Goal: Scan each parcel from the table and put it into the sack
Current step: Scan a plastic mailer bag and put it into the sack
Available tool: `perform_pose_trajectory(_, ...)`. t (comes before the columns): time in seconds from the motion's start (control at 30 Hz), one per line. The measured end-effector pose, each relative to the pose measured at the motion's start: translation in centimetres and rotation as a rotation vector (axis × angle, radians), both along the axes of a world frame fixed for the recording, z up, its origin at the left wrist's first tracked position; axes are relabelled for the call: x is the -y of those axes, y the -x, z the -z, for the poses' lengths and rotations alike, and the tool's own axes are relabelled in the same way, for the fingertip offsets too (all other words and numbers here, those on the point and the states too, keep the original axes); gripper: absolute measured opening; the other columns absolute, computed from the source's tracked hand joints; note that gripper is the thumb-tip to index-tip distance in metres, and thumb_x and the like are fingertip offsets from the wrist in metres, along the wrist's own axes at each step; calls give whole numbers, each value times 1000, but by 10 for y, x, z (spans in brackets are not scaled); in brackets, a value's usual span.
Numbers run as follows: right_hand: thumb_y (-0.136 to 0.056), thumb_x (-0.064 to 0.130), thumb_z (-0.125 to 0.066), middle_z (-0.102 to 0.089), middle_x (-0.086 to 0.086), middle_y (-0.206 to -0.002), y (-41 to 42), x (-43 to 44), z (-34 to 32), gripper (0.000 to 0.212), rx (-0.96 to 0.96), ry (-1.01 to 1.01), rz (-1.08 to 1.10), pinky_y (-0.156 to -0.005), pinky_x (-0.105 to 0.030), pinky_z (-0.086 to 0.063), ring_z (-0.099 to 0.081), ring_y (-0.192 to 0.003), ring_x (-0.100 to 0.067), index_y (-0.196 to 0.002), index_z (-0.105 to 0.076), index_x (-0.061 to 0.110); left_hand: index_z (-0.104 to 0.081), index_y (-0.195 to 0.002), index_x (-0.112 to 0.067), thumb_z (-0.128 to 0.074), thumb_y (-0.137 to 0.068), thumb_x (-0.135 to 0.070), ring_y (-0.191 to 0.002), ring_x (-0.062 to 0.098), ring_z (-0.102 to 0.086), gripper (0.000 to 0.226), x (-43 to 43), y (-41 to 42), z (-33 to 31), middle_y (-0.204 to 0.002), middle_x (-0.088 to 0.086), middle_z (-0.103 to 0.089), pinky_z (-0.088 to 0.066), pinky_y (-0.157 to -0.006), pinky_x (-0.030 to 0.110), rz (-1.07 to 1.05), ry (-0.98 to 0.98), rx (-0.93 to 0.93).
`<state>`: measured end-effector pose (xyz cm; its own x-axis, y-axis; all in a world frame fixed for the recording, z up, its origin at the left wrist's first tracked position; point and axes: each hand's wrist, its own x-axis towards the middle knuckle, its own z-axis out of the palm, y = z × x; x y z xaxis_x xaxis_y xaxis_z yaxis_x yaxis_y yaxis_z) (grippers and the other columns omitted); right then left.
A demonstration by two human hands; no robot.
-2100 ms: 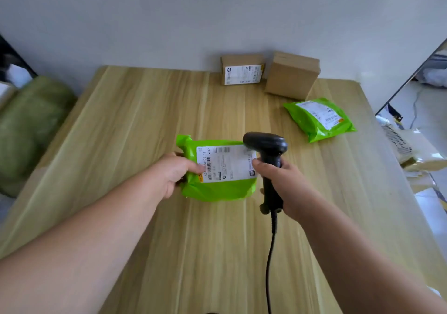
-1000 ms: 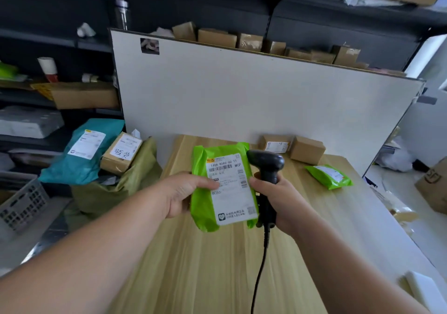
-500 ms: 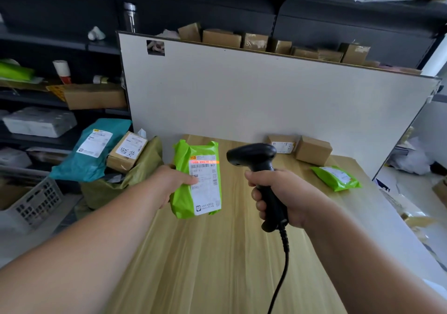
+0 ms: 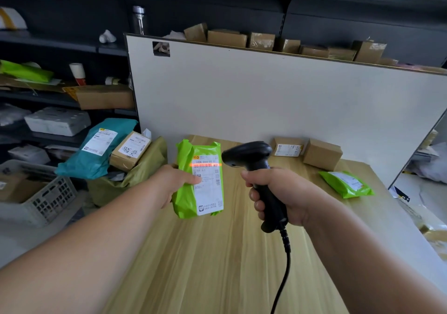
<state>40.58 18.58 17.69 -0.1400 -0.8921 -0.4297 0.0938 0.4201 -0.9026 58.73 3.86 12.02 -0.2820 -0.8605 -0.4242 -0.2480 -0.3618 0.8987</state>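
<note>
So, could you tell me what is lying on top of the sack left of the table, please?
A teal mailer and a brown cardboard box with a white label rest on the olive sack. Whatever lies beneath them inside is covered.

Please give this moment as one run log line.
step: scan | left hand: holds green parcel upright | right hand: grips scanner | red beam: across label | sack: at left

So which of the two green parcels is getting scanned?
The upright green parcel in the left hand: the scanner's orange line crosses its label. The other green parcel lies flat on the table, untouched.
</note>
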Motion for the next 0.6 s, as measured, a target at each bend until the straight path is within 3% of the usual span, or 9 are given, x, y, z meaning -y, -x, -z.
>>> perform_pose_trajectory(0.33,-88,31,-71,-54,-3,-58,2,17,6,27,22,-5,-40,-46,-26,-44,-49,-45,-15,-89,-55,9,-62,-86,-15,-75,-77,0,-65,14,-65,22,6,-5,2,-77,1,-68,-46,-52,27,-53,26,6)
perform_pose_trajectory(0.43,-88,31,-70,-54,-3,-58,-3,23,7,29,23,-8,-38,-46,-26,-44,-49,-45,-15,-98,-56,8,-63,-94,-13,-76,-76,0,-69,16,-65,25,11,-12,5,-80,1,-69,-46,-55,27,-71,25,2)
perform_pose_trajectory(0.53,-89,31,-69,-54,-2,-57,-11,31,7,26,23,-24,-51,-46,-25,-43,-48,-44,-15,-89,-54,10,-65,-94,-13,-77,-75,-2,-70,16,-65,25,19,-22,6,-83,2,-70,-46,-55,27,-76,22,14)
perform_pose_trajectory(0.6,-89,31,-69,-53,-2,-57,-20,39,7,26,15,-32,-59,-45,-26,-43,-48,-44,-15,-86,-53,11,-64,-88,-15,-77,-76,-2,-63,12,-65,22,25,-30,8,-74,-2,-69,-45,-50,25,-75,20,11)
